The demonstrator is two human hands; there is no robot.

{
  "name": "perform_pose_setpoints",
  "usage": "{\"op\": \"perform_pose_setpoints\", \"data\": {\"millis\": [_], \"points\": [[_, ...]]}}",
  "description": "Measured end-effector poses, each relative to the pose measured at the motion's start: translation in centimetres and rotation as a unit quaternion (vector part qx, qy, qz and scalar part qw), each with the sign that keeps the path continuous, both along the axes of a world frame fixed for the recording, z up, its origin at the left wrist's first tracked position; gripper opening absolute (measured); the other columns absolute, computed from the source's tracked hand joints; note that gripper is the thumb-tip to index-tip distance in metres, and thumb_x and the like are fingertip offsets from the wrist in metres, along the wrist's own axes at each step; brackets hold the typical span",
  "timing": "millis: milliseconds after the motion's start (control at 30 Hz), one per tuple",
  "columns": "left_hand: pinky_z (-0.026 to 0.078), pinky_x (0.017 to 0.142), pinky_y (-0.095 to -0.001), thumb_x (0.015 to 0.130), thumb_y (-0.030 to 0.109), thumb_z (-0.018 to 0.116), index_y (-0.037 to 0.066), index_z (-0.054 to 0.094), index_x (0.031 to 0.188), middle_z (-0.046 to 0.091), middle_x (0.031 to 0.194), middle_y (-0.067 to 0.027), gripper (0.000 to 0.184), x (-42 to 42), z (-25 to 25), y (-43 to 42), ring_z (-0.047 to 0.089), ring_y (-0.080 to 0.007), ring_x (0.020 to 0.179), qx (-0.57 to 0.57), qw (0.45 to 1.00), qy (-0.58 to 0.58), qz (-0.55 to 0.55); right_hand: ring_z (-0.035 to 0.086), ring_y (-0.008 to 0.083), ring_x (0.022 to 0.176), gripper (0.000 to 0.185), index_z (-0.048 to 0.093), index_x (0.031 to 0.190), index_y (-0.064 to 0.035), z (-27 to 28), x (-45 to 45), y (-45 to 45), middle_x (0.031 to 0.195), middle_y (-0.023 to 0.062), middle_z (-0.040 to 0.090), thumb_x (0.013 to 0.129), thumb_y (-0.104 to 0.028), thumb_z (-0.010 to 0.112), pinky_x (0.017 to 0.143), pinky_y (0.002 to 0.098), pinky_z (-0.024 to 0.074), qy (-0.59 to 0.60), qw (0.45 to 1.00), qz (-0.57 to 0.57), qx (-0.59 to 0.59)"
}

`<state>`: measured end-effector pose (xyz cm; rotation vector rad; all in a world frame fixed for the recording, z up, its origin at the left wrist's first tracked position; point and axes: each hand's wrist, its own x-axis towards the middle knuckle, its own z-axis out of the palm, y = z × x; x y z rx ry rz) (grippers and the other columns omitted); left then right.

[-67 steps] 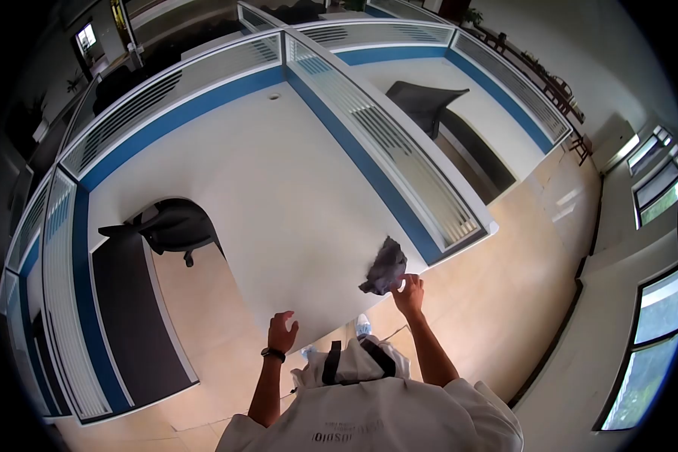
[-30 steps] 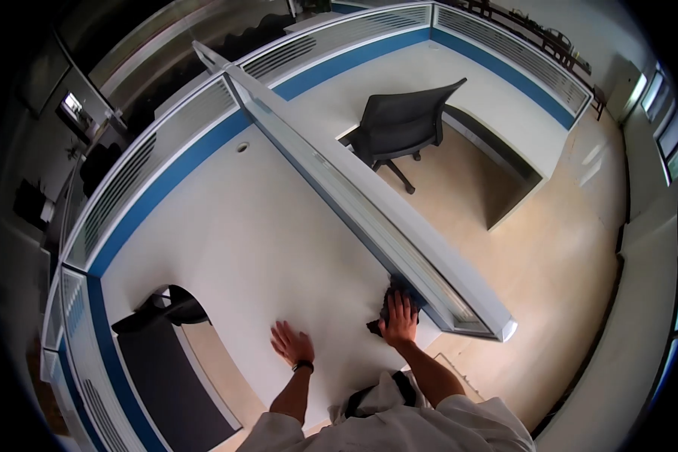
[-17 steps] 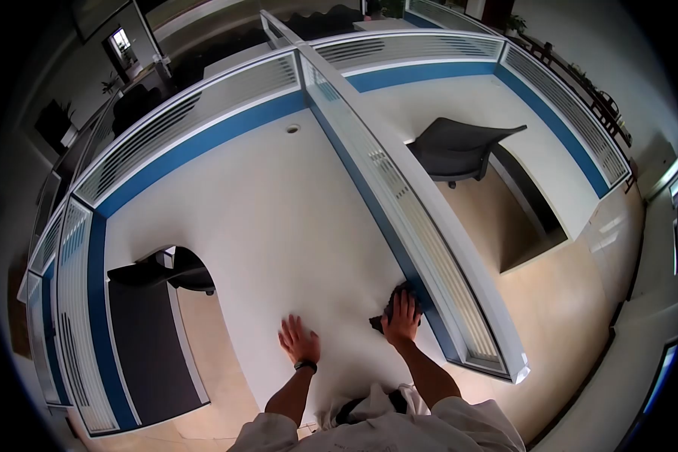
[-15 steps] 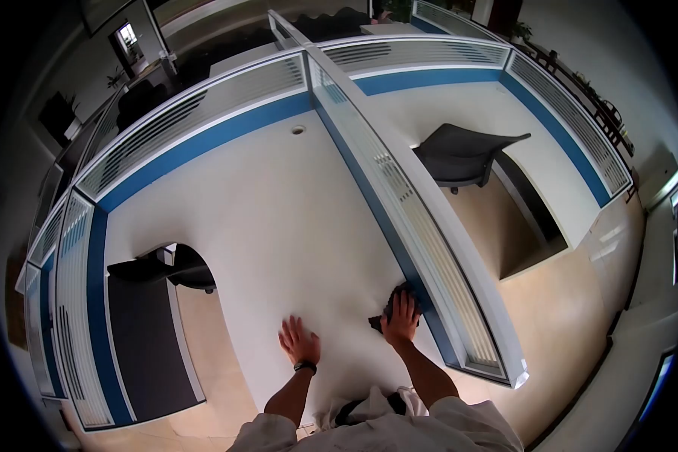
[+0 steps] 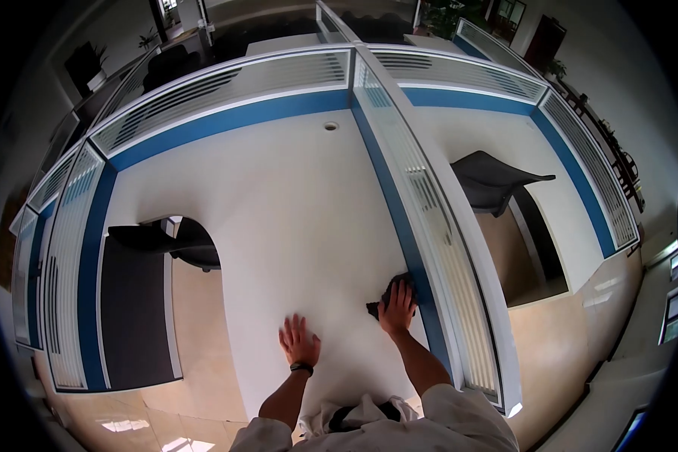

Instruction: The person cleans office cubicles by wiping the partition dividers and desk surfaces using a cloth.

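My left hand [image 5: 300, 341] lies flat on the white desk [image 5: 271, 188], fingers spread, with a dark band on the wrist. Nothing is in it. My right hand [image 5: 398, 310] is on a crumpled black cloth [image 5: 392, 288], holding it down against the desk beside the blue lower edge of the partition. Its fingers reach forward over the cloth, which sticks out to the left of the thumb and past the fingertips. The underside of the cloth is hidden.
A glazed partition [image 5: 437, 203] runs along the desk's right side and meets another panel [image 5: 233, 79] at the back. Black chairs [image 5: 196, 245] stand at the curved cut-out and in the neighbouring cubicle. A round cable hole [image 5: 331, 126] is near the back corner.
The camera view has shifted, so the desk and partitions appear moved. Both hands keep nearly the same pose, with the right still on the cloth beside the partition.
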<state>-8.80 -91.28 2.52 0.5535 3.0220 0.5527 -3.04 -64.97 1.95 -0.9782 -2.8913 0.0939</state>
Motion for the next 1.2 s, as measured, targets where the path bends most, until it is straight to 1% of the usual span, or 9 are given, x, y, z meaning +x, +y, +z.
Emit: {"op": "perform_pose_setpoints", "data": {"millis": [300, 433, 633, 700, 867, 933, 1067, 1133, 1200], "points": [[0.009, 0.111, -0.0496, 0.077, 0.028, 0.054, 0.014, 0.038, 0.134, 0.026, 0.146, -0.003, 0.061, 0.0, 1.1, 0.3, 0.015, -0.0251, 0.138, 0.002, 1.0, -0.03, 0.008, 0.014, 0.0298, 0.135, 0.068, 0.021, 0.142, -0.0076, 0.0, -3.3, 1.2, 0.149, 0.0104, 0.014, 0.088, -0.044, 0.04, 0.1, 0.0516, 0.0213, -0.034, 0.999, -0.016, -0.023], [0.009, 0.111, -0.0496, 0.077, 0.027, 0.055, 0.014, 0.038, 0.134, 0.027, 0.146, -0.0035, 0.061, -0.2, 1.1, 0.3, 0.015, -0.0256, 0.138, 0.002, 0.999, -0.035, 0.009, 0.013, 0.0293, 0.135, 0.069, 0.018, 0.143, -0.0083, -0.6, -5.1, 2.0, 0.149, 0.0103, 0.013, 0.089, -0.045, 0.039, 0.1, 0.0516, 0.0213, -0.038, 0.999, -0.011, -0.004], [0.011, 0.11, -0.0504, 0.076, 0.027, 0.056, 0.014, 0.04, 0.132, 0.029, 0.144, -0.0047, 0.06, 0.0, 1.0, 0.2, 0.017, -0.0264, 0.137, -0.003, 1.0, -0.018, 0.004, 0.013, 0.0286, 0.136, 0.067, 0.02, 0.142, -0.0083, 0.2, -7.5, 2.9, 0.149, 0.0108, 0.013, 0.089, -0.044, 0.039, 0.101, 0.0512, 0.0206, -0.036, 0.999, -0.003, -0.016], [0.008, 0.111, -0.0487, 0.077, 0.026, 0.056, 0.013, 0.038, 0.134, 0.026, 0.146, -0.0044, 0.061, 0.1, 1.0, 0.3, 0.014, -0.0256, 0.138, -0.014, 0.999, -0.04, 0.003, 0.015, 0.0302, 0.135, 0.066, 0.025, 0.139, -0.0061, 0.5, -8.2, 3.1, 0.147, 0.0124, 0.018, 0.086, -0.04, 0.046, 0.101, 0.0513, 0.0203, -0.014, 0.999, -0.003, -0.032], [0.008, 0.111, -0.0492, 0.076, 0.027, 0.055, 0.013, 0.038, 0.134, 0.027, 0.146, -0.0044, 0.062, -0.1, 1.1, 0.3, 0.015, -0.0261, 0.138, -0.009, 0.999, -0.038, 0.0, 0.015, 0.0303, 0.135, 0.066, 0.027, 0.139, -0.006, 0.0, -9.2, 3.8, 0.147, 0.0125, 0.019, 0.085, -0.04, 0.046, 0.1, 0.0537, 0.0205, 0.007, 1.0, 0.006, -0.013], [0.009, 0.111, -0.0493, 0.076, 0.028, 0.055, 0.013, 0.038, 0.134, 0.027, 0.146, -0.0044, 0.062, 0.2, 1.0, 0.2, 0.015, -0.0261, 0.138, -0.007, 0.999, -0.041, -0.002, 0.014, 0.0292, 0.135, 0.067, 0.023, 0.141, -0.0074, 0.3, -9.0, 3.7, 0.148, 0.0117, 0.016, 0.086, -0.04, 0.043, 0.103, 0.0514, 0.0197, -0.012, 0.999, 0.0, -0.033], [0.009, 0.111, -0.049, 0.077, 0.029, 0.054, 0.013, 0.038, 0.134, 0.026, 0.146, -0.0047, 0.062, -0.1, 0.9, 0.0, 0.014, -0.0261, 0.138, -0.006, 1.0, -0.012, -0.012, 0.014, 0.0298, 0.136, 0.066, 0.024, 0.141, -0.0069, 0.1, -7.1, 3.3, 0.148, 0.0117, 0.016, 0.087, -0.04, 0.043, 0.106, 0.0497, 0.0174, 0.008, 0.998, 0.037, -0.046], [0.008, 0.111, -0.0487, 0.077, 0.029, 0.053, 0.013, 0.037, 0.135, 0.025, 0.146, -0.0046, 0.062, 0.0, 0.5, -0.2, 0.013, -0.0259, 0.138, -0.006, 1.0, -0.004, -0.023, 0.014, 0.0299, 0.136, 0.065, 0.023, 0.141, -0.0069, 0.2, -3.9, 2.0, 0.148, 0.0113, 0.016, 0.089, -0.041, 0.042, 0.108, 0.0477, 0.0146, 0.005, 0.998, 0.067, -0.017], [0.008, 0.111, -0.0489, 0.077, 0.032, 0.051, 0.014, 0.038, 0.135, 0.026, 0.146, -0.0028, 0.062, -0.1, -0.2, -0.1, 0.013, -0.025, 0.139, -0.019, 1.0, 0.001, -0.005, 0.01, 0.0292, 0.137, 0.064, 0.021, 0.142, -0.0078, 0.6, 0.0, 0.1, 0.15, 0.01, 0.012, 0.091, -0.042, 0.039, 0.109, 0.048, 0.013, -0.034, 0.997, 0.05, -0.046]]}}
